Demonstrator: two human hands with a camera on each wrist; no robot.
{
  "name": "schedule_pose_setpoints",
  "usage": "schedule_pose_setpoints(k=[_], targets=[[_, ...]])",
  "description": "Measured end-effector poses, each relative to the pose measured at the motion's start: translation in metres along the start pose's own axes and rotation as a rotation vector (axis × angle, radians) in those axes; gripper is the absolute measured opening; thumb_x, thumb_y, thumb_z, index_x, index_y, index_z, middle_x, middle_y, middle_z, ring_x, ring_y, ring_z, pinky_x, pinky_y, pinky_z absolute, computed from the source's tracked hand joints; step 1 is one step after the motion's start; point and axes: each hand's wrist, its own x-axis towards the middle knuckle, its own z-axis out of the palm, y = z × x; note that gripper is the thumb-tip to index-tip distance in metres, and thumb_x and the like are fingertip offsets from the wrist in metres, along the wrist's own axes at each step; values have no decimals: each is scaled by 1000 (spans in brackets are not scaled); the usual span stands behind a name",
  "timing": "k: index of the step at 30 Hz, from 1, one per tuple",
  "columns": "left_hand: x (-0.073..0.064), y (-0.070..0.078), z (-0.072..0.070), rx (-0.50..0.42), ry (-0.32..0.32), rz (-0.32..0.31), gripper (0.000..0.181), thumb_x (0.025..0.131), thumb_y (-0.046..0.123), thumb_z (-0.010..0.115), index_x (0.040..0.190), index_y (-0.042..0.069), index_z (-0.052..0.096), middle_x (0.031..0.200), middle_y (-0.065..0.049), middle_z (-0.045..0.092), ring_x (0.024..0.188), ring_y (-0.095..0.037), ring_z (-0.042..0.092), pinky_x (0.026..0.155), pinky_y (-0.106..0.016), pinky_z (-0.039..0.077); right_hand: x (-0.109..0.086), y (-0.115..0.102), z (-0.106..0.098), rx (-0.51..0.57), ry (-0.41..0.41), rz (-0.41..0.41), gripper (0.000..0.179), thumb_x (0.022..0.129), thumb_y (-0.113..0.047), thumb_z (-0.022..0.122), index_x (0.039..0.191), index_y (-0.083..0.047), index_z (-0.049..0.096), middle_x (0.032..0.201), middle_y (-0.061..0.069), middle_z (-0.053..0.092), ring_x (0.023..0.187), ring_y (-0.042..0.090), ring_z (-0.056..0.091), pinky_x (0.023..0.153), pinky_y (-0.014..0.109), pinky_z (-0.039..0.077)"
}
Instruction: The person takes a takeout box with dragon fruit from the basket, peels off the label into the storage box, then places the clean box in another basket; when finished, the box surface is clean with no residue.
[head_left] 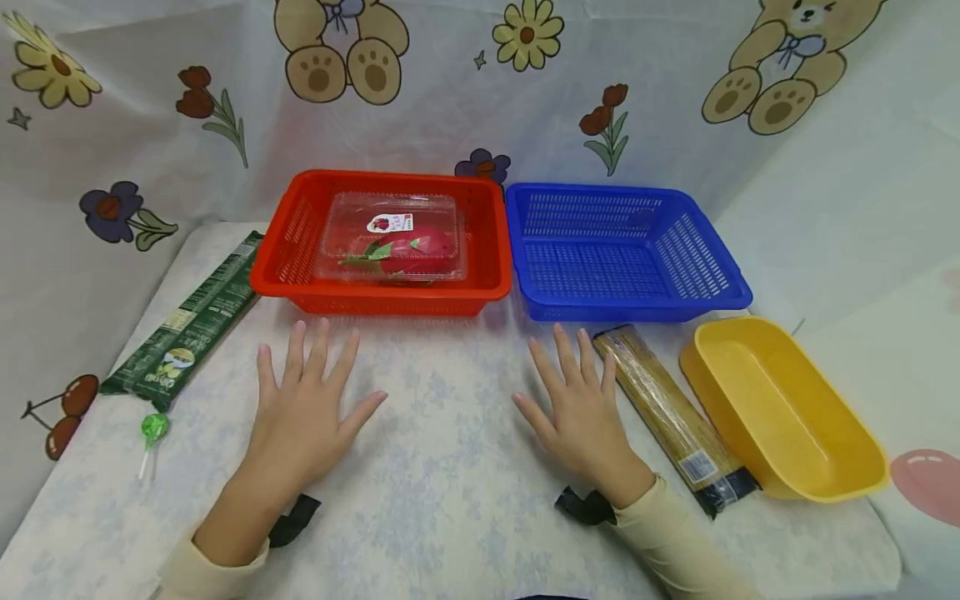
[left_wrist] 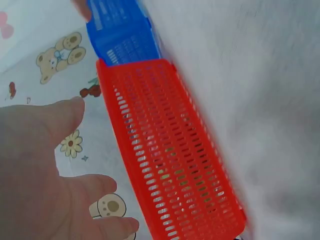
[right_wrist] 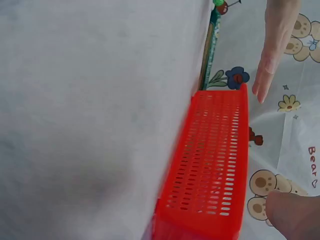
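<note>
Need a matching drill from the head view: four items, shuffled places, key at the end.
Items
1. clear box
2. lollipop
3. barcoded pack
4. blue basket

Places
A. between the right hand and the yellow tub
B. by the green packet's near end
C. alongside the red basket
D. inside the red basket

Pairs: 1-D, 2-B, 3-A, 4-C

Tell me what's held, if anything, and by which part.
Nothing is held: the left hand and the right hand are both empty and spread open.

A red slotted basket (right_wrist: 209, 155) on pale cloth (right_wrist: 90, 100), bear-printed backdrop (right_wrist: 295, 134) beside it
</note>
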Motion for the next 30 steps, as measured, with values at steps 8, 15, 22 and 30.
schedule_pose_setpoints(k=[8, 15, 22, 30], targets=[[17, -17, -21, -219, 77, 42, 78, 100, 52, 58, 163, 15, 29, 166, -22, 20, 154, -44, 6, 117, -69, 0, 27, -16, -25, 69, -5, -52, 71, 103, -60, 44, 163, -25, 29, 170, 11, 12, 155, 39, 0, 115, 71, -3], [38, -35, -24, -493, 281, 35, 55, 101, 35, 64, 150, 14, 52, 143, -13, 58, 132, -34, 53, 106, -59, 42, 74, -34, -39, 171, -34, -76, 71, 103, -62, 40, 164, -28, 24, 171, 6, 8, 156, 34, -4, 116, 70, -2], [58, -56, -10, -829, 344, -126, 36, 105, 33, 58, 135, 14, 64, 106, -8, 73, 88, -9, 68, 78, -16, 51, 134, -49, -37, 327, -113, -35, 73, 102, -59, 47, 164, -26, 27, 170, 6, 12, 157, 30, -2, 119, 65, 0], [69, -72, 8, -1100, 452, -325, 31, 103, 31, 61, 125, 9, 66, 78, -3, 62, 65, -16, 57, 62, -19, 53, 197, -52, -13, 452, -169, 90, 67, 102, -46, 56, 160, -19, 35, 164, 9, 29, 148, 30, 34, 115, 57, 33]])
